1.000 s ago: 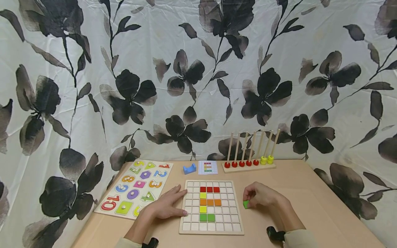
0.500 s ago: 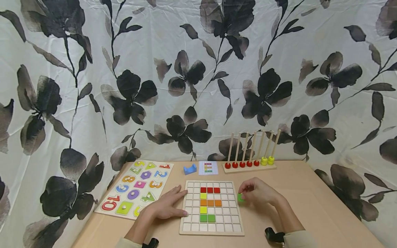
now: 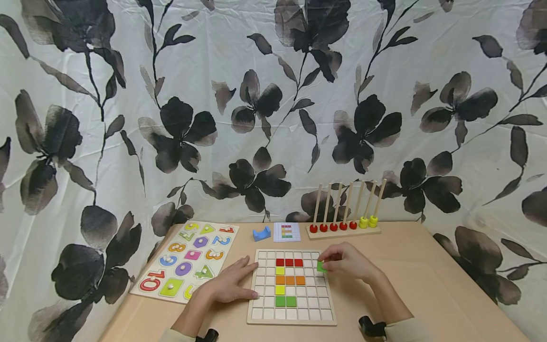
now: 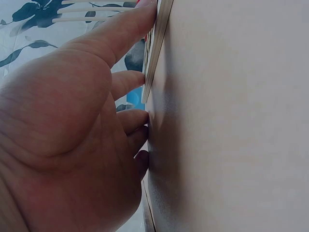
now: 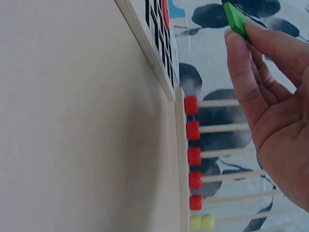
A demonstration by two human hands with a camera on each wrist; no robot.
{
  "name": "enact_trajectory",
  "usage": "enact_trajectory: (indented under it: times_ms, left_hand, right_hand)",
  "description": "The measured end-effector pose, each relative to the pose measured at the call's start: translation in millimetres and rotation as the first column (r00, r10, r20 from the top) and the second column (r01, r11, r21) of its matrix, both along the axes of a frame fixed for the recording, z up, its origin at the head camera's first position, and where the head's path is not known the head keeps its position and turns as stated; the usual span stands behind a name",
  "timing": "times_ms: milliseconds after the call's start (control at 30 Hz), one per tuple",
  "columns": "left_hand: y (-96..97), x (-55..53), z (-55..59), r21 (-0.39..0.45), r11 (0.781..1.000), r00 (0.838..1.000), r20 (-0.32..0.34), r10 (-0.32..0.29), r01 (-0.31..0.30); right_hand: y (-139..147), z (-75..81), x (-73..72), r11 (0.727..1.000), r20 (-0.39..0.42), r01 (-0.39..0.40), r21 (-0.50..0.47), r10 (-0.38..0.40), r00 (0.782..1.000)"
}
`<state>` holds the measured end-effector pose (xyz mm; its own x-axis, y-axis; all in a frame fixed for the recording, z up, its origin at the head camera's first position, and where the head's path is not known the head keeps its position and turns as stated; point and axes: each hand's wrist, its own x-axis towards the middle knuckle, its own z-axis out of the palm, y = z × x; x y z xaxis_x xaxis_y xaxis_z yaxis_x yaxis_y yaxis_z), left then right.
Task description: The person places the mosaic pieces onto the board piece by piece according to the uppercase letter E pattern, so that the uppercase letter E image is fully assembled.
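Note:
A wooden grid board (image 3: 314, 313) lies in the middle of the table, with red, yellow, orange and green square tiles set in some of its cells. Two green tiles (image 3: 285, 301) sit side by side in a lower row. My right hand (image 3: 348, 262) pinches one more green tile (image 5: 236, 20) between thumb and fingertips, above the board's upper right edge. Along the board's left edge rests my left hand (image 3: 228, 282), its fingers extended and its thumb touching the rim. In the left wrist view the left hand's thumb and a finger meet the board's side (image 4: 157, 53).
A number and shape puzzle (image 3: 183, 259) lies at the left. Behind the board are a blue curved block (image 3: 261, 232), a pattern card (image 3: 287, 231) and a peg stand (image 3: 344, 232) with red and yellow beads. A floral cloth (image 3: 273, 118) hangs behind the table.
My right hand has carried the green tile leftward and slightly away from me, from beside the board to over its right edge. The left hand stays in place.

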<state>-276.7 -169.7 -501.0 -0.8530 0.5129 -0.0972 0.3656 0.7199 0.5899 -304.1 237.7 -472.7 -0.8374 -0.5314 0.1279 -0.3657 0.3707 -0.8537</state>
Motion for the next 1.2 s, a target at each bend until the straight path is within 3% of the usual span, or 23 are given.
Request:
enact_trajectory:
  times_ms: [167,433,700,967,1200]
  left_hand:
    - [-0.2,0.5,0.8,0.002,1.000,1.000,-0.002,-0.004,0.004]
    - [0.0,0.8,2.1,0.001,1.000,1.000,-0.011,-0.007,0.007]
    - [0.4,1.2,3.8,0.006,1.000,1.000,0.001,-0.002,0.002]
    - [0.0,0.7,2.2,0.003,1.000,1.000,-0.001,0.002,-0.002]
    - [-0.1,0.6,0.7,0.001,1.000,1.000,0.000,0.001,-0.001]
  right_hand:
    - [-13,2.3,5.5,1.000,-0.015,-0.018,0.002,0.018,1.000]
    - [-38,-1.2,9.8,0.994,0.014,-0.108,0.022,0.108,0.994]
    - [-55,-8.5,15.9,0.968,0.081,-0.238,0.085,0.231,0.970]
    - [-66,-10.4,21.1,0.959,0.085,-0.219,0.178,0.206,0.975]
    - [-70,-7.5,26.5,0.957,0.095,-0.210,0.202,0.194,0.976]
